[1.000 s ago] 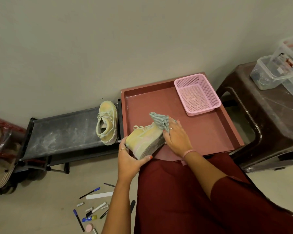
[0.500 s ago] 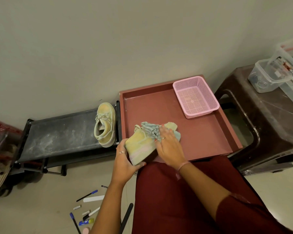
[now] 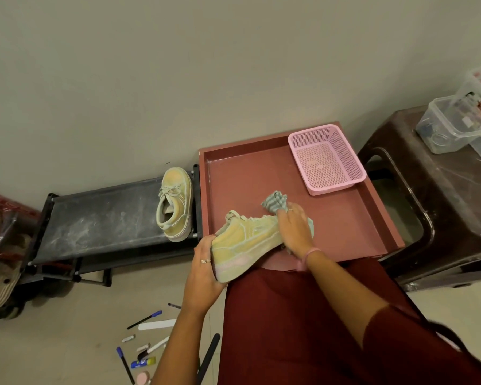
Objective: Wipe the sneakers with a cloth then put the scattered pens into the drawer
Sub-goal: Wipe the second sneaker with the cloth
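Note:
My left hand [image 3: 204,270] grips the heel end of a pale yellow-green sneaker [image 3: 247,240], held on its side over the near edge of the reddish-brown open drawer [image 3: 345,226]. Against the sneaker's toe end my right hand [image 3: 295,229] presses a grey-blue cloth [image 3: 275,201], fingers wrapped over it. The second sneaker [image 3: 175,208] stands on a black low rack [image 3: 100,218] to the left. Several pens [image 3: 145,319] and small items lie scattered on the floor at the lower left.
A pink mesh basket [image 3: 326,159] sits in the drawer's far right corner. A dark brown plastic stool [image 3: 439,195] at the right carries clear plastic boxes [image 3: 453,123]. Sandals [image 3: 0,262] pile up at the far left. My dark red garment covers the lower middle.
My right hand slid the cloth from the sneaker's upper middle toward its toe end. The sneaker turned, showing more of its side. The left hand keeps its hold.

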Demonstrator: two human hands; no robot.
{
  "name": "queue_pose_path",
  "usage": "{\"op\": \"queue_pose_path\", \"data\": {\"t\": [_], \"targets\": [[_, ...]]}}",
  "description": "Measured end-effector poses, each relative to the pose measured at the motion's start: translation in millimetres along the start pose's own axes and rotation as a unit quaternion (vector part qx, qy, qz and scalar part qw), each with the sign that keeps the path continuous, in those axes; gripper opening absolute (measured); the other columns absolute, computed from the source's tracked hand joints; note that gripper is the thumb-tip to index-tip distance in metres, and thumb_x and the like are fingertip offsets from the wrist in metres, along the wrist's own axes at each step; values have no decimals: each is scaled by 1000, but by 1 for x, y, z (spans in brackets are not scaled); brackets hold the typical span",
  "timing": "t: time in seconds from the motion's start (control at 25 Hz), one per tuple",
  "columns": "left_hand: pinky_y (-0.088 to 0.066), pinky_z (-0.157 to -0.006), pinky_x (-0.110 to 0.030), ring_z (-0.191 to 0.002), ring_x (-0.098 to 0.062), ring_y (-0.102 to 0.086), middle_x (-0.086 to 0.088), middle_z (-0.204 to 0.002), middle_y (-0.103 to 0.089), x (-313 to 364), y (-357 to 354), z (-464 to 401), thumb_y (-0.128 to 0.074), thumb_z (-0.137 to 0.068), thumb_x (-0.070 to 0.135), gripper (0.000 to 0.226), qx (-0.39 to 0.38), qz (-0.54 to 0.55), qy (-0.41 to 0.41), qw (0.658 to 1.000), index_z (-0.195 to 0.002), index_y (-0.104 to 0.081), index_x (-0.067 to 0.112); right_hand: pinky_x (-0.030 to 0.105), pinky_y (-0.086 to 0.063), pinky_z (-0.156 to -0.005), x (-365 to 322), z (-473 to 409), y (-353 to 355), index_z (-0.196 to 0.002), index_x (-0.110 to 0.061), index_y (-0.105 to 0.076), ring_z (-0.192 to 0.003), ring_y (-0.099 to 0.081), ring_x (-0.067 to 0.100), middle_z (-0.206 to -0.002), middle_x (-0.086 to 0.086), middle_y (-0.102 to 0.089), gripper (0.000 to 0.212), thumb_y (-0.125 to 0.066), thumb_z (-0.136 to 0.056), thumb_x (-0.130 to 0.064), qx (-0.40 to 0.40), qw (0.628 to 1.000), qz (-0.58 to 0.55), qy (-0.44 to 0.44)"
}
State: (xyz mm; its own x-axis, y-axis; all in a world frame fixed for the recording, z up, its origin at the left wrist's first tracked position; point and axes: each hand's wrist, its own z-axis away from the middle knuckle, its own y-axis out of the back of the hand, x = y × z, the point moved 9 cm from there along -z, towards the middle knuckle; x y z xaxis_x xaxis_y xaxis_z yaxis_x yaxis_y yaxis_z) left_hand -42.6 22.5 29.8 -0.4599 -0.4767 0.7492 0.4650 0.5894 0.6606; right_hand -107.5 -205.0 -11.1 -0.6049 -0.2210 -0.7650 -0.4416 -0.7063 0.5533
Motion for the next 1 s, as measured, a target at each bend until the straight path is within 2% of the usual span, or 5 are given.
{"op": "queue_pose_path", "data": {"t": [0.2,0.48,0.68,0.8,1.0], "targets": [[-35,-103,-15,-129,-7,-39,11,-141,-35,10,3,-9,-81,-74,17,84,-32,-49,-60,996,-141,-31,23,31,-6,-119,3,32,-3,-135,-9,-46,-142,-21,18,-147,5,-38,59,-25,-87,-37,19,993,-1,119],[-19,-116,-57,-145,-9,-12,-5,-153,-30,-14,9,-28,-79,-72,5,96,-18,-159,-34,987,-147,-21,19,43,-25,-109,8,-7,-2,-80,-19,-54,-122,-43,31,-106,10,-61,38,-21,-86,-38,19,1000,-20,7],[-19,-117,-56,-145,-23,-22,-9,-154,-30,-11,-5,-36,-69,-77,-2,86,-21,-179,-59,982,-145,-20,19,41,16,-116,-39,53,-37,-127,-12,-54,-147,0,13,-156,2,-21,54,-20,-90,-33,16,986,55,155],[-13,-117,-55,-141,-21,-28,-8,-149,-35,-18,-12,-36,-79,-74,11,93,-16,-137,-30,990,-145,-19,18,34,21,-115,-54,74,-62,-150,-21,-20,-143,19,5,-158,-14,6,58,-20,-94,-35,-27,953,126,275],[-7,-116,-48,-131,-20,-38,-5,-138,-44,-17,-10,-30,-83,-71,35,89,6,-102,-24,994,-140,-31,11,38,-8,-117,-32,50,-17,-129,2,-51,-139,-30,24,-145,14,-42,53,-33,-88,-26,113,920,257,275]]}}
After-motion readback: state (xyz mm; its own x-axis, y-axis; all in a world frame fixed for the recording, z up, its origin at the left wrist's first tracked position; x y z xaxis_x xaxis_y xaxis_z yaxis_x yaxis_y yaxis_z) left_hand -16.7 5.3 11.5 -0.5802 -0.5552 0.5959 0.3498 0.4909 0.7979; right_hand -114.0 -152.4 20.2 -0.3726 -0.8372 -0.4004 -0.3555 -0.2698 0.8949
